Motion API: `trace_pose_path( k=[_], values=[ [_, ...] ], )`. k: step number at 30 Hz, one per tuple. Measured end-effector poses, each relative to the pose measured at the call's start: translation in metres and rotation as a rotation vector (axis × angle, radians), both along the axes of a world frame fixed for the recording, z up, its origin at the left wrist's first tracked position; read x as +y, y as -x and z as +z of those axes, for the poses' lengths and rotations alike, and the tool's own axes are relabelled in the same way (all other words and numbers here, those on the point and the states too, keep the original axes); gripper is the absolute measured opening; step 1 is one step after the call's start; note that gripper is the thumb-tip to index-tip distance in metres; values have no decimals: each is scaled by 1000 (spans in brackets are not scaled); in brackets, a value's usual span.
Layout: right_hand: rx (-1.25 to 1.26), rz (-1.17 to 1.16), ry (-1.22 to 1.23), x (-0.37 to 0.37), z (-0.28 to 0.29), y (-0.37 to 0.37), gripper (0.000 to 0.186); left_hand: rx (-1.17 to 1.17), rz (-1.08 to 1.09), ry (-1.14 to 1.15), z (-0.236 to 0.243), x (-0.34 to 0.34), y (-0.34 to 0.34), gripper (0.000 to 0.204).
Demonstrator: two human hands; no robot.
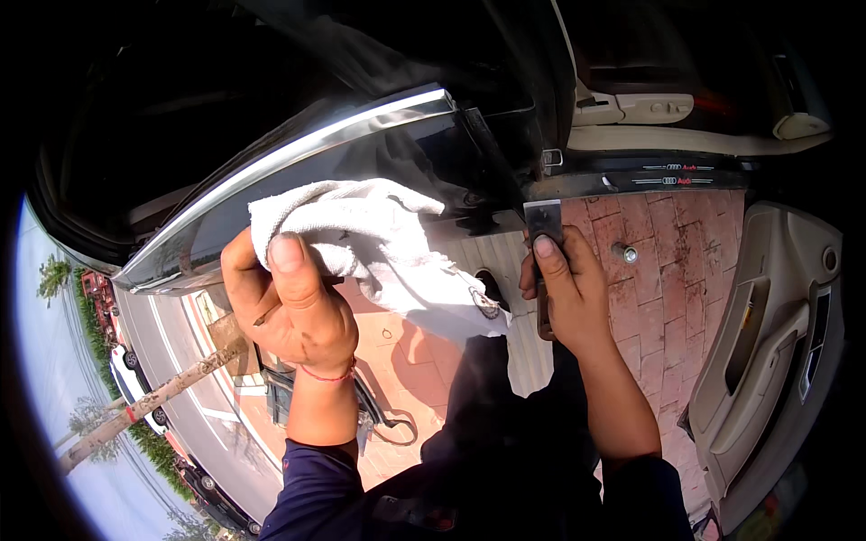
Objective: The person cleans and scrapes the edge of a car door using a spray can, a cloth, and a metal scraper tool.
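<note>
My left hand (302, 307) is closed on a white cloth (388, 239), thumb on top, and the rest of the cloth hangs off to the right. Behind the cloth is a black car door (388, 149) with a bright chrome trim strip (311, 144) along it. My right hand (570, 284) grips a flat, dark scraper (543, 219), its pale straight edge pointing away from me and the thumb pressed on its face. The scraper is held apart from the door, near the end of the car's sill (586, 185).
An open front door with a beige inner panel (767, 361) stands at the right. A small metal cylinder (624, 252) is on the red brick paving (667, 288). Below my left hand a black frame-like object (370, 401) rests on the ground. A tree trunk (153, 397) and parked cars are farther left.
</note>
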State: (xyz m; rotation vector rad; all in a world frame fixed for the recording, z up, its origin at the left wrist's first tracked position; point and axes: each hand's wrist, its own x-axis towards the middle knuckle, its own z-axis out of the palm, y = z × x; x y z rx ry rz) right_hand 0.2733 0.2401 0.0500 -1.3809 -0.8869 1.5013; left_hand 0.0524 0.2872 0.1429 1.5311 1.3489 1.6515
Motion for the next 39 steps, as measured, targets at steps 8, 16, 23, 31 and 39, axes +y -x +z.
trace_pose_path(
  k=[8,16,23,31,39],
  values=[
    [-200,-42,27,27,28,30,31,521,-167,-272,-39,54,24,25],
    [-110,-35,161,39,51,34,35,736,-30,0,-11,62,-6,15],
    [-106,-75,244,52,33,17,25,877,22,-29,-18,64,-11,21],
    [-130,34,62,31,45,16,21,918,8,-65,-18,66,-13,19],
    [-147,43,84,34,46,20,22,944,15,-39,-16,65,-14,17]
  ],
)
